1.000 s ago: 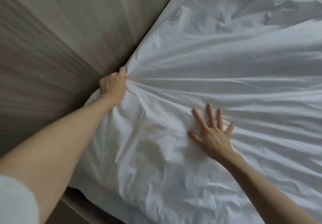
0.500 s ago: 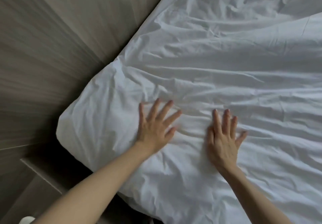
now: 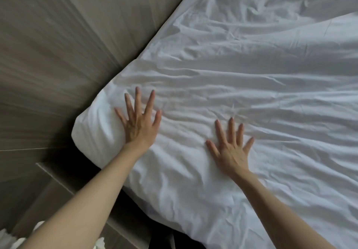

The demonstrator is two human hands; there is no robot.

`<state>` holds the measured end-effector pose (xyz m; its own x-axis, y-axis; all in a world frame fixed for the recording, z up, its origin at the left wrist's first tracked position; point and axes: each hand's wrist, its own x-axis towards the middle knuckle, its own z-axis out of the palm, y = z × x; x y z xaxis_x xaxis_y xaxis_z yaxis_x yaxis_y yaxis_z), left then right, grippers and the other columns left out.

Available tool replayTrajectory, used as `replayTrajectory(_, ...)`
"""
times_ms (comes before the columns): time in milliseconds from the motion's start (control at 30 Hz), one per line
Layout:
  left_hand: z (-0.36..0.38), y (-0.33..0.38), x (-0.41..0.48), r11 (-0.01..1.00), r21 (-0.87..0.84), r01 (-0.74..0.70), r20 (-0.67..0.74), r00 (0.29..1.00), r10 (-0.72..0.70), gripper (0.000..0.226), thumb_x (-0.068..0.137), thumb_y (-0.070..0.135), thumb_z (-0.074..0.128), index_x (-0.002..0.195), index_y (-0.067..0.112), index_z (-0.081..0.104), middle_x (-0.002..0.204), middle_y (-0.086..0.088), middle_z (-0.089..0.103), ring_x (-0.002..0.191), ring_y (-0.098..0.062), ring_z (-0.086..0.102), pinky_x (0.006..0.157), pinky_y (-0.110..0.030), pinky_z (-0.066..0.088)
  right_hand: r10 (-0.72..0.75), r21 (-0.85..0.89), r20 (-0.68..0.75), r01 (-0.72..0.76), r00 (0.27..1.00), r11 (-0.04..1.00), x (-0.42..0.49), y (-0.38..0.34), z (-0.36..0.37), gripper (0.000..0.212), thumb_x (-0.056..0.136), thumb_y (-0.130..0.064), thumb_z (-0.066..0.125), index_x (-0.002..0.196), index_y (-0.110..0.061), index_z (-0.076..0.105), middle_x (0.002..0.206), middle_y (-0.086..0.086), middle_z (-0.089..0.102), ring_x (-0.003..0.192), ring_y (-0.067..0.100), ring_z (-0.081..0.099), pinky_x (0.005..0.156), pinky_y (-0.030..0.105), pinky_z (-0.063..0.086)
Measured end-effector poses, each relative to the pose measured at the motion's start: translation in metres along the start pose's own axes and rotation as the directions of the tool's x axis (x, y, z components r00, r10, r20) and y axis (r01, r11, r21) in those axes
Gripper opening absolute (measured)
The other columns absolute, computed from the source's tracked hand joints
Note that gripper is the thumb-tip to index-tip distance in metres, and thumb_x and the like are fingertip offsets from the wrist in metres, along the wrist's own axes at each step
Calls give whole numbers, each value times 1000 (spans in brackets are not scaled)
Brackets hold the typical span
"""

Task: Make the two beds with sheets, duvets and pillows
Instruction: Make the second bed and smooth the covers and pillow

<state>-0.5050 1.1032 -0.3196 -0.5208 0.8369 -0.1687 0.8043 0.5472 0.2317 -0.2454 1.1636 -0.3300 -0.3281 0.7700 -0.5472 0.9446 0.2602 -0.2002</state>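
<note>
A white, creased sheet (image 3: 242, 78) covers the mattress and fills most of the head view. Its near-left corner (image 3: 91, 130) is wrapped over the mattress corner beside the wall. My left hand (image 3: 140, 122) lies flat on the sheet just right of that corner, fingers spread and straight. My right hand (image 3: 230, 150) presses flat on the sheet farther right, fingers spread too. Neither hand holds any cloth. No duvet or pillow is in view.
A grey-brown wood-grain wall panel (image 3: 64, 45) runs along the bed's left side, tight against the mattress. A low grey ledge or bedside unit (image 3: 64, 188) stands below the corner, with a dark gap beside the bed.
My left hand let go of the sheet at the wall gap, came onto the top and slid left toward the corner. My right hand stayed flat, shifting slightly.
</note>
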Motion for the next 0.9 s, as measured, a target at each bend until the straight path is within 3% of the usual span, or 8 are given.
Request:
replayTrajectory(67,11,21,-34,987,12,-162,114,981,159,63,91,63,19,151,48,5,163,5,-11,148,-28,-16,110,-64,-13,-29,-34,32,31,999,999,-23,3,7,78,76,-79,-5,145,-48,-25,153,-6,-38,140,26,-37,110,65,-18)
replayTrajectory(167,35,40,-91,984,35,-175,276,948,159,77,79,73,22,151,47,15,164,3,-1,149,-32,-10,110,-68,-11,-6,-52,76,10,997,999,-61,13,22,76,73,-79,-10,141,-50,-30,150,-11,-42,139,24,-39,106,71,-17)
replayTrajectory(300,50,41,-156,989,68,-133,359,928,101,91,71,80,27,150,47,-5,163,0,-12,146,-41,-11,105,-70,-11,104,-39,159,-99,982,994,-116,36,43,76,84,-82,13,139,-54,-31,146,-15,-47,138,22,-41,100,79,-6)
replayTrajectory(400,43,42,-196,974,148,-169,475,877,80,85,83,77,32,146,49,-18,158,-1,-29,143,-44,-22,108,-70,-8,145,8,200,-150,969,989,-159,54,61,77,86,-79,25,137,-58,-30,144,-16,-48,136,19,-39,101,79,0)
replayTrajectory(533,8,53,-239,963,117,-241,614,780,121,67,96,60,35,152,45,3,163,3,-10,148,-36,-8,114,-63,-2,44,143,257,-83,966,986,-212,71,59,76,94,-60,44,151,-46,-5,161,-3,-18,150,24,-8,117,53,15)
replayTrajectory(600,-14,63,-261,958,73,-278,581,792,186,64,98,56,33,153,43,3,163,4,-6,149,-31,-5,116,-60,-1,22,249,148,-58,989,967,-246,76,45,71,98,-44,50,153,-41,6,164,0,-2,150,24,4,117,49,15)
replayTrajectory(733,-56,104,-306,916,9,-402,445,822,356,66,100,51,32,152,42,-8,162,5,-13,149,-31,-11,118,-56,0,31,176,-233,10,972,984,-324,92,12,64,100,-34,46,152,-43,10,163,-6,4,151,18,0,117,56,5)
replayTrajectory(900,-101,176,-364,806,-6,-592,338,757,559,64,102,48,32,153,39,-4,162,6,-12,149,-28,-12,119,-52,-2,139,208,-379,-62,915,976,-419,132,-13,65,99,-31,48,153,-40,13,163,-5,5,151,21,-1,120,52,6)
